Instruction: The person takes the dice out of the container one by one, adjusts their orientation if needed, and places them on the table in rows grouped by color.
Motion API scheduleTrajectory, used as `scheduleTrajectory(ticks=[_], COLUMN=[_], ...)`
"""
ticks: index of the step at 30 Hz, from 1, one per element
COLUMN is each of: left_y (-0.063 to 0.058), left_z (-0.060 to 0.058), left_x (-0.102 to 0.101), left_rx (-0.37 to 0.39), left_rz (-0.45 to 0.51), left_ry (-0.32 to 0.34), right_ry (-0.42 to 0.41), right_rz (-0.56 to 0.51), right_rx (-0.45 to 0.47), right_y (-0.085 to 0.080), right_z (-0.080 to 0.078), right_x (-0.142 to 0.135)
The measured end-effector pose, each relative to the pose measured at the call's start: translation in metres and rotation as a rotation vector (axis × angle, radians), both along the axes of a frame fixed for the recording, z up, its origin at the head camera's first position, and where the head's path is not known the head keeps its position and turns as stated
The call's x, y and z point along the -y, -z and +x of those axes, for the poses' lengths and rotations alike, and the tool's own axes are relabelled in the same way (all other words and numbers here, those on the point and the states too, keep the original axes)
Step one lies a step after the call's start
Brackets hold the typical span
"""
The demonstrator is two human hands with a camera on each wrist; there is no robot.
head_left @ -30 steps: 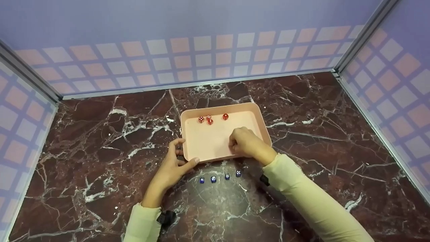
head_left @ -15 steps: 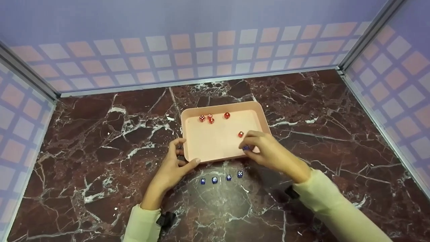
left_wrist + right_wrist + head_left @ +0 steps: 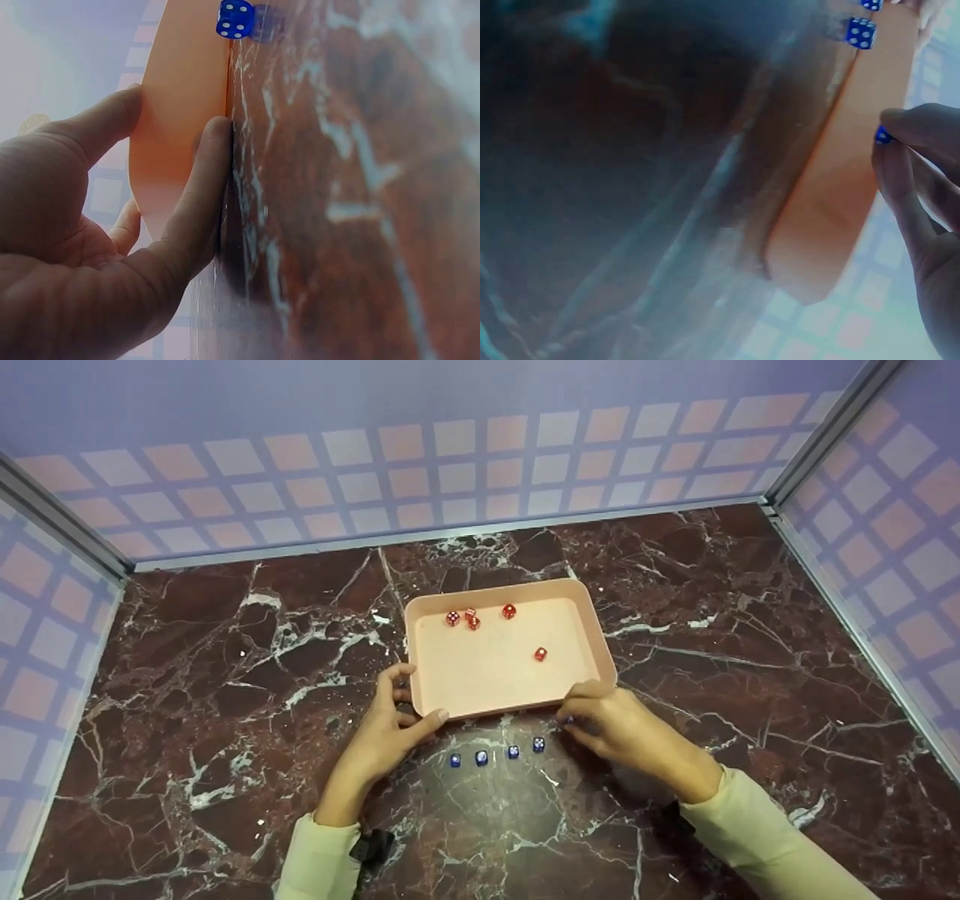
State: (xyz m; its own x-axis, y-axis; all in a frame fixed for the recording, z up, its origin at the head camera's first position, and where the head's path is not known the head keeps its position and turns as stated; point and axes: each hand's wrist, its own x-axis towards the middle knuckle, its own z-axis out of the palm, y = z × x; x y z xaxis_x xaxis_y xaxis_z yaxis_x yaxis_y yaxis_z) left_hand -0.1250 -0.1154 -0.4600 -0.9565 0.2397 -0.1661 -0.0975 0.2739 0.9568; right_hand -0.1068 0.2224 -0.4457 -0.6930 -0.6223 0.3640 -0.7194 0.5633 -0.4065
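My right hand pinches a blue die between thumb and fingertips, just outside the near right corner of the pink tray. The left hand holds the tray's near left corner, thumb along the front wall and fingers on the left side. Inside the tray lie several red dice: a cluster near the back left, one red die farther right, and another red die towards the right. In front of the tray, several blue dice stand in a row on the table, from the leftmost die to the rightmost die.
The dark red marbled table has white veins. Panels with a pattern of pale squares stand along its back and both sides. A black strap with a small device sits at the left wrist.
My right hand has moved from inside the tray to its near right corner, bringing a blue die out. The red die once hidden by that hand now shows. The left hand stays in place.
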Motion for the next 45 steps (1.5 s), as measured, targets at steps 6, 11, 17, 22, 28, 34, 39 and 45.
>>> scheduleTrajectory(ticks=[6, 11, 17, 22, 28, 34, 39, 45], left_y=[0.000, 0.001, 0.000, 0.000, 0.001, 0.002, 0.002, 0.003], left_z=[0.000, 0.000, -0.001, -0.001, -0.002, 0.000, 0.001, 0.002], left_x=[0.000, 0.001, 0.002, 0.004, 0.004, 0.003, 0.002, 0.001], left_rx=[-0.019, -0.033, -0.043, -0.027, -0.032, -0.026, -0.047, -0.048], left_rz=[-0.002, -0.012, -0.033, -0.038, -0.045, -0.026, -0.027, -0.013], left_ry=[0.003, 0.010, 0.007, 0.000, 0.000, -0.004, 0.004, -0.001], right_ry=[-0.040, -0.002, 0.014, 0.027, 0.034, 0.019, -0.007, -0.018], right_rz=[0.054, 0.086, 0.099, 0.114, 0.104, 0.108, 0.121, 0.153], right_rx=[0.044, 0.062, 0.103, 0.133, 0.138, 0.126, 0.161, 0.222], right_y=[0.003, 0.008, 0.009, 0.009, 0.011, 0.013, 0.010, -0.002], right_z=[0.006, 0.008, 0.011, 0.011, 0.011, 0.014, 0.014, 0.014], right_x=[0.007, 0.009, 0.011, 0.013, 0.013, 0.012, 0.010, 0.006])
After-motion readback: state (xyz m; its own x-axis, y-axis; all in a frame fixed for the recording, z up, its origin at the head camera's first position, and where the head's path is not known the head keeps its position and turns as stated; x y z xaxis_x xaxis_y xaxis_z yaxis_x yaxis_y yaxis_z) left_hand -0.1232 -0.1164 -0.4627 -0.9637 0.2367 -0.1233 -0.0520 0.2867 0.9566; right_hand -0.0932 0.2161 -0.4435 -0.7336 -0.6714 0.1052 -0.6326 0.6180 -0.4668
